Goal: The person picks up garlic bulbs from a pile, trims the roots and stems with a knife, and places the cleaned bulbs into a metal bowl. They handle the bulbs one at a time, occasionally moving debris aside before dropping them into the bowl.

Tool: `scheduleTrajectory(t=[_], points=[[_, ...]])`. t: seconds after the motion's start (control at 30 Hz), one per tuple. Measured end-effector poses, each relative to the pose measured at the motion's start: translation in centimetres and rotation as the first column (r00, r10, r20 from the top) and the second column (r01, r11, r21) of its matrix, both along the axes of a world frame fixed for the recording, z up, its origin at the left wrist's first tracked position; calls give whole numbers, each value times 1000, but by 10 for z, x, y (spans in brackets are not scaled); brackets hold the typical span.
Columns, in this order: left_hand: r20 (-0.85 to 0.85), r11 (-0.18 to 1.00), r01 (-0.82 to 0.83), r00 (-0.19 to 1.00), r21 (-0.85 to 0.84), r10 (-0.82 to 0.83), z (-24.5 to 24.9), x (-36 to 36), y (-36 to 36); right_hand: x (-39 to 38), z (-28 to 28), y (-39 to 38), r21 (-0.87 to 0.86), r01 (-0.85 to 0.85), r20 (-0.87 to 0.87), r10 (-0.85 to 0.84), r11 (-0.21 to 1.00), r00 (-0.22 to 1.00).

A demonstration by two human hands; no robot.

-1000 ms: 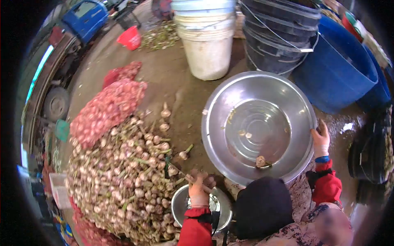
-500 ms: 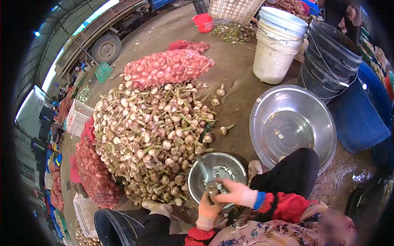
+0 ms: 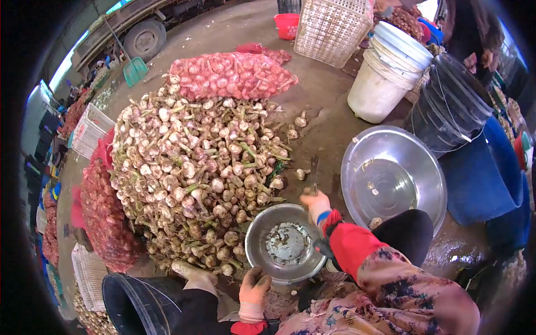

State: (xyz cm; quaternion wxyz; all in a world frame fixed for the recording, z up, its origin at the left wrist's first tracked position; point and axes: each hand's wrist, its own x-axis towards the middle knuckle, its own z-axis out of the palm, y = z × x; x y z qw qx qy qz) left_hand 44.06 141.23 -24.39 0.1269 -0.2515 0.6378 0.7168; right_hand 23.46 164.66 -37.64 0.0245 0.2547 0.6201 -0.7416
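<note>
The garlic pile (image 3: pixel 195 167) is huge and almost all untrimmed, stems on. The large basin (image 3: pixel 416 167) holds only a few scraps and the small bowl (image 3: pixel 259 245) is nearly bare, so I judge the work barely begun. The right hand (image 3: pixel 316 204) grips what looks like a dark knife (image 3: pixel 314 170) just beside the pile. The left hand (image 3: pixel 254 286) rests slack and empty at the bowl's near rim.
</note>
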Motion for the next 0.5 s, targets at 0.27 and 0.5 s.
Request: scheduleTrajectory(t=[0.27,0.5], points=[[197,1000,9,980,-1,-9,-44,-23,8,-112,-64,12,667,-313,275,168,676,947],[321,973,-82,947,215,9,-48,-41,6,-155,-97,5,721,-467,364,295,512,884]])
